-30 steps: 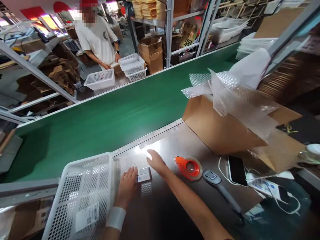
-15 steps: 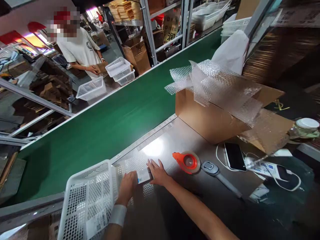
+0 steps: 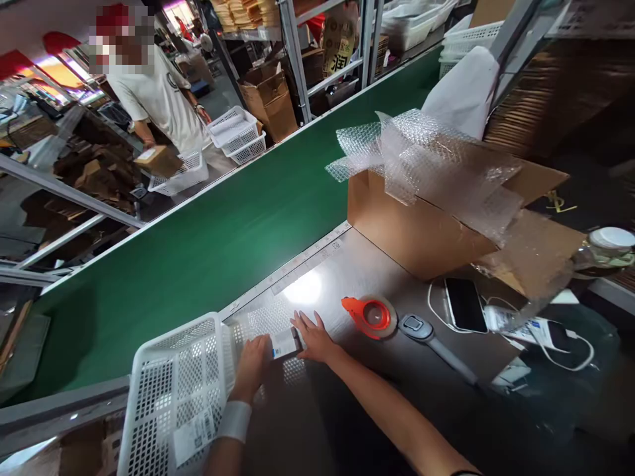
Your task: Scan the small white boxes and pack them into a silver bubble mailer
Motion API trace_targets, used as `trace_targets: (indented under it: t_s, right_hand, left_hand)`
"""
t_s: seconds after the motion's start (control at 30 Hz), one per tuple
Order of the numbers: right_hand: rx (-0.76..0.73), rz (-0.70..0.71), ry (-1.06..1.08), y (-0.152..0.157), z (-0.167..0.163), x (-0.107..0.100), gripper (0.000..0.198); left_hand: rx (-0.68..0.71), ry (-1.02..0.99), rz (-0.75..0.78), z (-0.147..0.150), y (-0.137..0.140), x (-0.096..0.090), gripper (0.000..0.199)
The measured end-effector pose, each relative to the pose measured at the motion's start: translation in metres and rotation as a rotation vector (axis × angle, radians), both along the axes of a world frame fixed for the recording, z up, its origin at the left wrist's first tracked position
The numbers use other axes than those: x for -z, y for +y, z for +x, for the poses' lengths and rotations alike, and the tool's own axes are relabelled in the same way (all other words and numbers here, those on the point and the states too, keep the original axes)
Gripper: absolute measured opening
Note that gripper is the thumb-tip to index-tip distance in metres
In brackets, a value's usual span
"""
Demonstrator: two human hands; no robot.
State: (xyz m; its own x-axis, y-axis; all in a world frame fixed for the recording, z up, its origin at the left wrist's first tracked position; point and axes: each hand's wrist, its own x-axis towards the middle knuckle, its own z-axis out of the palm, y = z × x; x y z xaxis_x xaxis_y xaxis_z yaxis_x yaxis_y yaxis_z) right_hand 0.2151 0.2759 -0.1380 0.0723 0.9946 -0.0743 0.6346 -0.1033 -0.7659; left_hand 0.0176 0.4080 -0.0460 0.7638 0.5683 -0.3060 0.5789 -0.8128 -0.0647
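Note:
A small flat box (image 3: 284, 344) with a white label lies on the steel worktop (image 3: 347, 264) in front of me. My left hand (image 3: 253, 367), with a white wristband, grips its left end. My right hand (image 3: 312, 337) rests on its right end with the fingers spread flat. A white perforated basket (image 3: 173, 396) with a paper label stands just left of my left hand.
An orange tape dispenser (image 3: 372, 315), a handheld scanner (image 3: 431, 344) and a phone (image 3: 465, 304) lie to the right. Behind them is an open cardboard box (image 3: 421, 225) with bubble wrap. A green conveyor belt (image 3: 223, 238) runs past; across it a person carries a carton.
My right hand came in from beside the small box and now rests on its right end. The person across the belt picked up a carton and turned away.

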Motion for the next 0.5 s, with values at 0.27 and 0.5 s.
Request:
trace_targets:
  t_s: [0.27, 0.5]
  right_hand:
    - [-0.014, -0.015, 0.027, -0.001, 0.001, -0.004, 0.109]
    - [-0.023, -0.031, 0.006, 0.005, 0.006, -0.016, 0.121]
  left_hand:
    - [-0.005, -0.004, 0.057, -0.003, -0.008, 0.002, 0.059]
    - [-0.171, -0.306, 0.101, -0.015, -0.023, 0.014, 0.089]
